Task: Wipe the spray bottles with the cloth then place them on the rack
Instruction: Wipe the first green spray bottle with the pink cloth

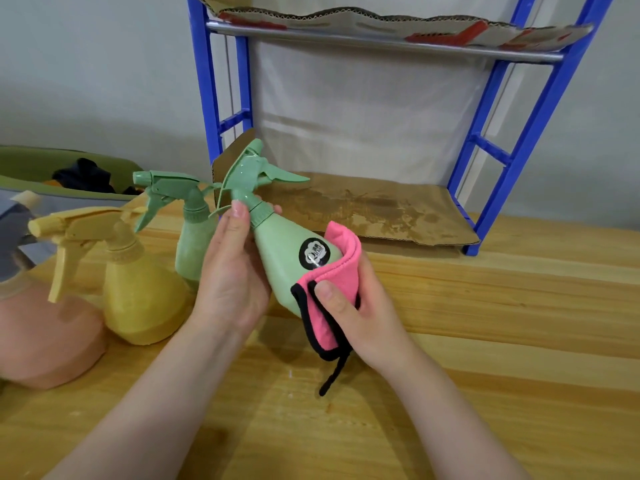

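A light green spray bottle [284, 261] with a round black label hangs tilted above the wooden table, its nozzle up and to the left. My left hand [232, 271] grips it near the neck and upper body. My right hand [349, 310] holds a pink cloth [332, 282] with black edging, wrapped around the bottle's lower end. Behind my left hand stands a second green spray bottle [194, 220]. A yellow spray bottle [138, 289] and an orange-pink bottle [45, 334] stand further left. The blue rack [519, 150] stands behind, its lower shelf lined with stained cardboard [374, 209].
The rack's upper shelf holds corrugated cardboard [381, 22]. A green bin [41, 168] with dark items sits at the far left by the wall. The wooden table [485, 341] stretches to the right and front.
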A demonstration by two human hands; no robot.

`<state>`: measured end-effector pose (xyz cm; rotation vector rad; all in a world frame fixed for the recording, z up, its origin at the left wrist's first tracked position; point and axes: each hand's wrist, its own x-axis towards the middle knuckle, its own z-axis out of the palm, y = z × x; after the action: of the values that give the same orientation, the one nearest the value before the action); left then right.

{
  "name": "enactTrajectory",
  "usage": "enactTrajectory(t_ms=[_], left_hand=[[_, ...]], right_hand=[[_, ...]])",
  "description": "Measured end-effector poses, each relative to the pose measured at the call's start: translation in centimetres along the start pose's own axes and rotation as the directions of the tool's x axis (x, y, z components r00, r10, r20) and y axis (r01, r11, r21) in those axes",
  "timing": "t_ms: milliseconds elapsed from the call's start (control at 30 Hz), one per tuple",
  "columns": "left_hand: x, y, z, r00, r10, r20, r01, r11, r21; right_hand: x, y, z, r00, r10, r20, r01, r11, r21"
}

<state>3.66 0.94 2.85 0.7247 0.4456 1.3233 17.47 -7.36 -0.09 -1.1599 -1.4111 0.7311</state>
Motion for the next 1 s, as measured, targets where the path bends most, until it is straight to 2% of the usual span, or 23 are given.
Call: enactTrajectory(t_ms=[200, 433, 600, 667, 767, 867, 1000], left_hand=[[-0.4, -0.3, 0.0, 0.983, -0.039, 0.179, 0.002, 0.979, 0.206], [-1.5, -1.2, 0.3, 0.905, -0.183, 0.384, 0.031, 0.928, 0.371], [-1.4, -1.1, 0.5, 0.908, -0.185, 0.375, 0.026, 0.92, 0.391], [-1.4, -1.3, 0.7, 0.922, -0.165, 0.349, 0.04, 0.94, 0.34], [-1.4, -1.2, 0.7, 0.925, -0.149, 0.349, 0.022, 0.939, 0.343], [-1.5, -1.5, 0.4, 0.922, -0.175, 0.347, 0.039, 0.93, 0.366], [-1.2, -2.1, 0.2, 0.942, -0.175, 0.287, 0.071, 0.938, 0.339]], right_hand=[[0.1, -0.6, -0.5, 0.994, 0.033, 0.104, -0.024, 0.996, -0.087], [0.1, -0.8, -0.3, 0.998, 0.04, 0.043, -0.033, 0.988, -0.151], [0.0, -0.9, 0.6, 0.993, -0.003, -0.12, -0.023, 0.977, -0.213], [-0.1, -0.9, 0.9, 0.98, -0.041, -0.196, -0.021, 0.953, -0.304], [-0.2, -0.9, 1.4, 0.949, -0.138, -0.282, -0.025, 0.862, -0.507], [-0.2, -0.8, 1.6, 0.954, -0.183, -0.237, -0.01, 0.772, -0.636], [-0.1, -0.7, 1.1, 0.978, -0.13, -0.16, 0.01, 0.805, -0.593]])
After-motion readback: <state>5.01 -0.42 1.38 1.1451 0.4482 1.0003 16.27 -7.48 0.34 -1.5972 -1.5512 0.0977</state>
